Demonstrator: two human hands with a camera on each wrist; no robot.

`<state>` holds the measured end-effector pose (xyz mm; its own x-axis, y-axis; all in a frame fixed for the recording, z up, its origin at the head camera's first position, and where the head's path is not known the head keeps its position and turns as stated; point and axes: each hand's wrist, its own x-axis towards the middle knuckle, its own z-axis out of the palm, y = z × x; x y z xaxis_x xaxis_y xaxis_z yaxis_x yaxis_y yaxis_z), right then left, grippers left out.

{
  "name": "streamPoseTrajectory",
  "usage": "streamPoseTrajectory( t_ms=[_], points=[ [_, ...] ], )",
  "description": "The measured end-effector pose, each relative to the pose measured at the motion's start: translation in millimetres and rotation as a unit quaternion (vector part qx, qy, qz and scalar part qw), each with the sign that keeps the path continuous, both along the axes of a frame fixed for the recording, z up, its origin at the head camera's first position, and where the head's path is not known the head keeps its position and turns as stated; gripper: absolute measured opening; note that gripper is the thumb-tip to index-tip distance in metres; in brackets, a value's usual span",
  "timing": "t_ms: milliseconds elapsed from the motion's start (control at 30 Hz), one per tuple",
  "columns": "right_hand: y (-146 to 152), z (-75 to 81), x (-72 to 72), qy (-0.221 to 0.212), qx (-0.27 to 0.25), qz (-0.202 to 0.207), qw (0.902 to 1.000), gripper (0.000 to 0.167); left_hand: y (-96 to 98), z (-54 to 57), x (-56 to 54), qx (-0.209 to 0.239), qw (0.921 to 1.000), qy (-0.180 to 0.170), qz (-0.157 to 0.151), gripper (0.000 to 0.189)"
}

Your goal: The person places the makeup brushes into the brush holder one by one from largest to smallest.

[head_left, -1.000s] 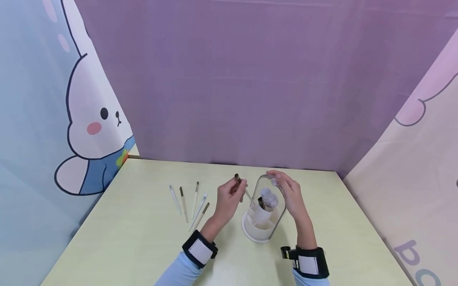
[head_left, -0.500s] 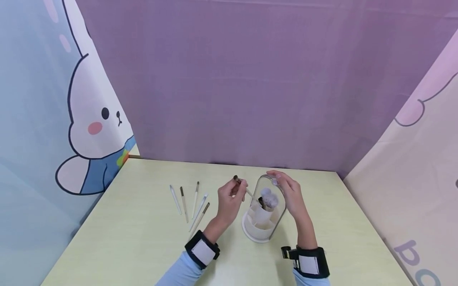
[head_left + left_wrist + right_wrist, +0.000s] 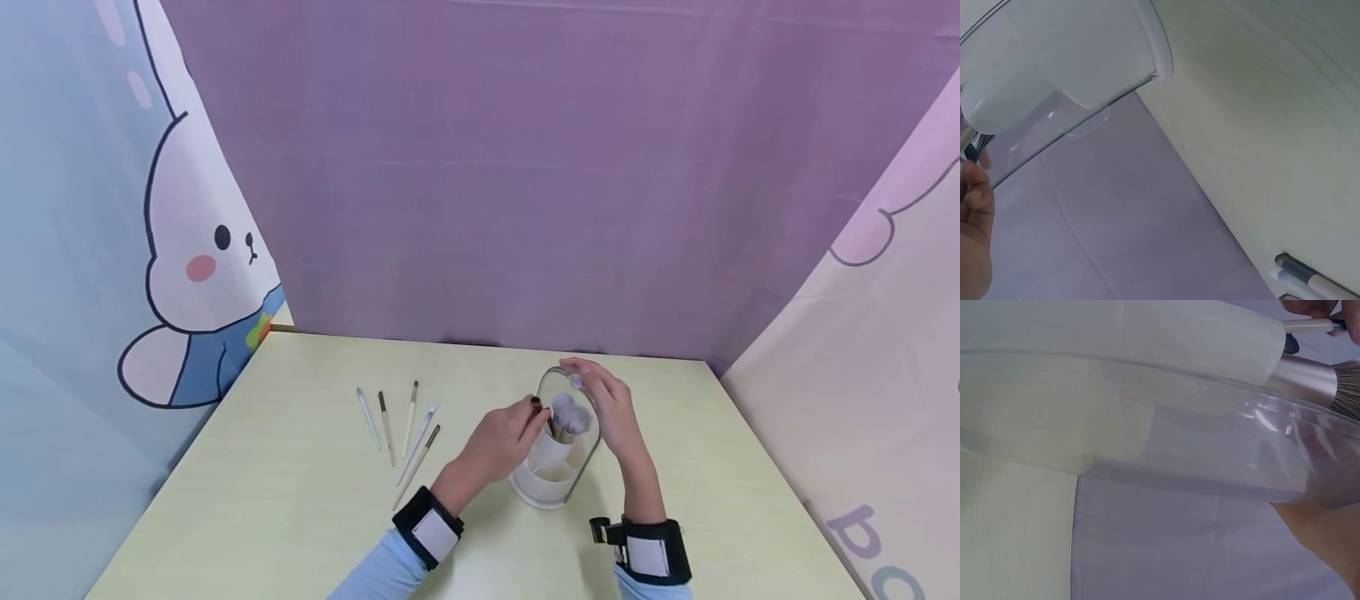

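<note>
1. We count two hands, each with a black strap (image 3: pixel 651 552) at the wrist, working over one pale table (image 3: pixel 247 508).
2. We count six thin brushes in sight: five lie on the table, to the left of the holder and well apart from it, and one is in the left hand. Of the five loose brushes (image 3: pixel 386 427), three have dark ends and two look pale throughout; they lie side by side, roughly fanned.
3. We see one round white holder (image 3: pixel 542 493) standing upright, with one taller white cup (image 3: pixel 550 451) in it and one clear cover (image 3: pixel 1210 444) rising beside the cup.
4. In the cup we make out at least two fluffy brush heads (image 3: pixel 572 414); how many handles stand below them, we cannot tell.
5. The left hand (image 3: pixel 500 442) has its fingers closed in a pinch near the dark end of the held brush (image 3: pixel 1307 325). The pale handle meets the cup's mouth; how deep it reaches, we cannot tell.
6. The right hand (image 3: pixel 611 408) holds the clear cover near its top, its fingers bent over the edge with only a small gap.
</note>
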<state>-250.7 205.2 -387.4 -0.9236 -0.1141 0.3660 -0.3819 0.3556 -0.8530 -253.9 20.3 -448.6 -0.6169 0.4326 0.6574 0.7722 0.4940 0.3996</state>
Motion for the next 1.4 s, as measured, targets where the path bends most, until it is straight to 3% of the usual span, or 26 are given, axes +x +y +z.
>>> streamPoseTrajectory(
  t_ms=[133, 300, 633, 933, 1400],
  points=[
    [0, -1.8, 0.0, 0.000, -0.003, 0.003, 1.0000, 0.040, 2.0, -1.5, 2.9, -0.061, 0.9972, -0.042, -0.006, 0.029],
    [0, -3.0, 0.8, -0.002, -0.001, 0.002, 1.0000, 0.041, 4.0, -4.0, 5.4, -0.095, 0.9941, -0.054, -0.002, 0.026],
    [-1, -1.3, 1.1, -0.003, -0.005, 0.004, 1.0000, 0.039, 5.8, -7.1, 2.4, -0.081, 0.9941, -0.071, -0.005, 0.022],
    [-7, 13.0, 13.6, -0.017, -0.010, 0.007, 0.9998, 0.036, 9.8, -12.2, 3.3, -0.109, 0.9891, -0.097, 0.013, 0.020],
    [-10, 20.2, 16.0, -0.009, -0.007, 0.005, 0.9999, 0.036, 10.0, -7.3, 5.0, -0.105, 0.9897, -0.091, 0.032, 0.023]
  ],
)
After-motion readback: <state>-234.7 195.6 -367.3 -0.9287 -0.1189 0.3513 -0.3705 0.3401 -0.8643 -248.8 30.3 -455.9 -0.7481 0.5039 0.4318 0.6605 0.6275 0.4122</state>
